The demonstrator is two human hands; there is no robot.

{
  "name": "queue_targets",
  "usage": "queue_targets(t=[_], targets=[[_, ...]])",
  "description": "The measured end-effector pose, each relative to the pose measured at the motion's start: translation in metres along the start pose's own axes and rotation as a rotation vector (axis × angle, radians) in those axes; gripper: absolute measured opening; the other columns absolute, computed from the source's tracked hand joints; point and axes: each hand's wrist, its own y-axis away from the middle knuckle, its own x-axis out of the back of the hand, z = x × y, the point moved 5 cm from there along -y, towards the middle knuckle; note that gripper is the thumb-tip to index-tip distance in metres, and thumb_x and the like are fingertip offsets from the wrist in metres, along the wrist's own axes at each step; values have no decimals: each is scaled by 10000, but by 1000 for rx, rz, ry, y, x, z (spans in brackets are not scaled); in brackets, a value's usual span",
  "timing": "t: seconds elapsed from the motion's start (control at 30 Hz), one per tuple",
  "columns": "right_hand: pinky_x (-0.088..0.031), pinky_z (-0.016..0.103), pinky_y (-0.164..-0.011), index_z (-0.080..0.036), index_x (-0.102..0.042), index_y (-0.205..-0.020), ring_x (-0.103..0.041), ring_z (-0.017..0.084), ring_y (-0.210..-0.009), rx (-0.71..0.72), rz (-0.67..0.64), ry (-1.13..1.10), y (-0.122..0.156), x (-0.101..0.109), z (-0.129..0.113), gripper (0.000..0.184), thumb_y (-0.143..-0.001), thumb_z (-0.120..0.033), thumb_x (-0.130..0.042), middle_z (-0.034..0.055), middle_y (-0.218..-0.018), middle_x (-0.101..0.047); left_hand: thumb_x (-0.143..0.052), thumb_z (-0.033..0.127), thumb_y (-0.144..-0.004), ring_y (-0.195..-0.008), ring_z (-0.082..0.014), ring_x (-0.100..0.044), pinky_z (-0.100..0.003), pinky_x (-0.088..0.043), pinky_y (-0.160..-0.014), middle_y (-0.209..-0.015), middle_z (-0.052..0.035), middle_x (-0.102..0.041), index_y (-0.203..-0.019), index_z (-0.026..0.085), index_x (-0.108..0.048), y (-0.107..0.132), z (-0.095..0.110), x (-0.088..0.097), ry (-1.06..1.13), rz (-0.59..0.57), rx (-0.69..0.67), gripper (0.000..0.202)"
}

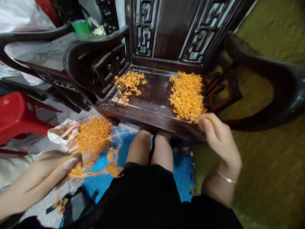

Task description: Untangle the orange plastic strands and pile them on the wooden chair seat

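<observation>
Chair seat (154, 92) bears 2 orange heaps, thin heap (128, 86) and thick heap (187, 95); 1 bagged heap (94, 136) beside; left hand (45, 178) pinches 1 sprig (95, 173); right hand (219, 140) has closed fingertips touching thick heap

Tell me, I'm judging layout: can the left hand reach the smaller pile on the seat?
Probably yes: nothing blocks the smaller pile from the seat front, though the left hand holds a sprig.

One head cam only: looks forward and steeply down, close over knees (152, 148) onto chair seat (154, 93); left hand (51, 173) bottom-left, right hand (220, 141) lower-right of frame.
</observation>
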Motion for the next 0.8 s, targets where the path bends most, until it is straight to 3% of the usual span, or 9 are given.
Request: queue_targets(t=[0.07,0.17,0.27,0.33,0.43,0.47,0.57,0.63,0.8], targets=[[-446,346,-777,-204,-607,-976,-550,207,-813,-89,53,175,-37,-19,27,164,-903,-277,-480,77,-911,-570,-359,356,-961,-414,-101,-440,-221,-378,-466,-476,50,-489,-586,212,-479,-16,6,-23,73,-53,-41,419],[-418,454,-890,-145,-637,-915,-534,280,-939,-186,116,222,-87,-45,67,154,-802,-193,-544,151,-964,-560,-271,440,-987,-461,-108,-442,-228,-361,-473,-508,27,-491,-607,199,-449,-41,13,-51,270,20,-44,484],[-400,549,-917,-119,-650,-811,-534,356,-1011,-233,127,225,-105,-56,88,125,-746,-216,-607,196,-961,-589,-319,449,-984,-497,-99,-432,-216,-350,-492,-544,29,-480,-655,188,-457,-57,18,-68,434,75,-61,442],[-371,568,-973,-104,-657,-854,-501,387,-1123,-218,212,208,-97,-51,76,193,-771,-269,-605,229,-1078,-582,-356,412,-984,-539,-98,-452,-211,-364,-530,-583,25,-496,-690,182,-473,-64,23,-72,455,58,-104,392],[-294,505,-1095,-137,-634,-1038,-417,317,-1288,-46,415,-41,-66,-36,21,313,-864,-380,-544,195,-1302,-506,-407,363,-972,-579,-101,-457,-209,-373,-559,-639,25,-502,-759,180,-494,-71,31,-75,386,-25,-135,294],[-314,483,-1094,-164,-628,-1052,-456,286,-1265,35,334,-215,-56,-39,-3,332,-880,-431,-529,165,-1281,-538,-433,359,-961,-580,-101,-453,-208,-372,-554,-652,29,-498,-790,181,-503,-74,34,-76,351,-68,-137,257],[-447,421,-995,-203,-508,-1265,-555,248,-1173,170,-384,-738,-21,-76,-74,585,-826,-586,-566,137,-1250,-580,-484,355,-935,-590,-106,-495,-206,-379,-558,-676,28,-541,-864,180,-548,-82,38,-85,228,-207,-125,200],[-506,363,-894,-194,-421,-1337,-604,225,-1079,154,-668,-855,3,-100,-104,753,-746,-591,-665,133,-1207,-598,-484,367,-932,-575,-112,-525,-210,-368,-551,-661,18,-590,-853,174,-594,-87,37,-93,99,-254,-106,236],[-460,240,-640,-146,-600,-985,-579,129,-738,118,-651,-716,23,-133,-121,382,-872,-509,-562,33,-847,-625,-487,402,-920,-477,-116,-528,-217,-329,-507,-549,-12,-619,-676,144,-644,-89,25,-102,-171,-230,13,389]])
